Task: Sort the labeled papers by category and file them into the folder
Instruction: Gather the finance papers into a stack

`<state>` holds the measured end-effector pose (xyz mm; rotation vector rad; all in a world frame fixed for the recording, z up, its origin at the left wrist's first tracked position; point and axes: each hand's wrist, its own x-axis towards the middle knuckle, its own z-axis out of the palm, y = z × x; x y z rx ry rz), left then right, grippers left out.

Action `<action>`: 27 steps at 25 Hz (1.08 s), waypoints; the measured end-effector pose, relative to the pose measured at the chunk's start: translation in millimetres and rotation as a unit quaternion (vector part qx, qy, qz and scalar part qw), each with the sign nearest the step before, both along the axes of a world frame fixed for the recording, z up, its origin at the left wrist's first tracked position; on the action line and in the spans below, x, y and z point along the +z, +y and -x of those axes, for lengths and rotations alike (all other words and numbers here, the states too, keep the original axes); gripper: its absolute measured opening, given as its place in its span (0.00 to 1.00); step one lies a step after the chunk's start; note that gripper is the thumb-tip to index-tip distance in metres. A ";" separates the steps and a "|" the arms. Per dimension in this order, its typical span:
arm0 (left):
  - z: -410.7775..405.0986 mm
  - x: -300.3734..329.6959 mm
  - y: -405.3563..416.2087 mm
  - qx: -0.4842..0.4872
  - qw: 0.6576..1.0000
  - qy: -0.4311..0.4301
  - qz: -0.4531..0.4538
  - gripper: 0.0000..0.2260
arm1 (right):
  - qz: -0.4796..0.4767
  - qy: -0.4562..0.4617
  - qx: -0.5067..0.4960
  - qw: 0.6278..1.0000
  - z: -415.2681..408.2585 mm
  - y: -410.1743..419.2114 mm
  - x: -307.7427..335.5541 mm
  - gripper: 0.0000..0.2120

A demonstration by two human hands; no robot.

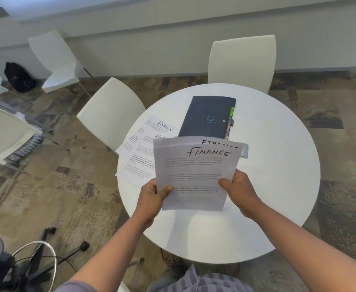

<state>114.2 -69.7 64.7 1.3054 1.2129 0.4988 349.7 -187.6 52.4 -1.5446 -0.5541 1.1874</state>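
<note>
Papers (196,175) marked FINANCE sit in our hands at the centre of the frame, lifted above the near part of the round white table (278,165). Our left hand (151,197) pinches the lower left edge with the thumb on top, and our right hand (239,189) grips the lower right edge the same way, so both are clamped on the sheets. At least two sheets are in this hold: the front one reads "FINANCE" in black handwriting at its top, and a second "FINANCE" heading peeks out just behind it.

We judge these sheets light, thin and floppy; they bow at the upper edge, so holding them by both lower corners keeps them flat enough to read. They should slide easily against each other, and a firm pinch could crease them.

More loose sheets (140,152) lie fanned on the table at centre left, overhanging its edge; two of them show "FINANCE" and a cut-off "FINA". The body text is too small to read.

A dark navy folder (204,116) lies closed on the table in the upper centre, touching or just beyond the held sheets, with a pale blue smiley mark on its cover and coloured tabs (230,121) along its right edge. Their lettering is illegible.
</note>
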 end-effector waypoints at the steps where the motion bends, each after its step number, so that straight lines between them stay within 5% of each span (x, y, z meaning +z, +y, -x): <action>1: -1.7 0.9 -0.4 0.005 1.000 0.003 -0.014 0.09 | -0.003 -0.028 0.000 1.000 0.6 0.9 1.1 0.19; 6: -2.4 -4.9 -5.3 0.020 0.998 0.048 -0.039 0.09 | 0.006 -0.101 0.029 0.994 2.8 -8.2 -12.6 0.17; 10: -2.3 -15.9 -12.1 -0.033 0.995 0.092 -0.029 0.19 | 0.053 -0.115 0.039 0.991 2.4 -18.4 -29.9 0.16; 15: -4.7 -21.9 -11.4 -0.033 0.999 0.025 -0.022 0.13 | 0.056 -0.094 0.021 0.994 0.4 -13.5 -31.9 0.14; 27: 5.3 -41.4 -7.5 -0.090 0.994 0.043 0.052 0.13 | 0.117 -0.086 0.036 0.989 6.6 -16.4 -55.6 0.10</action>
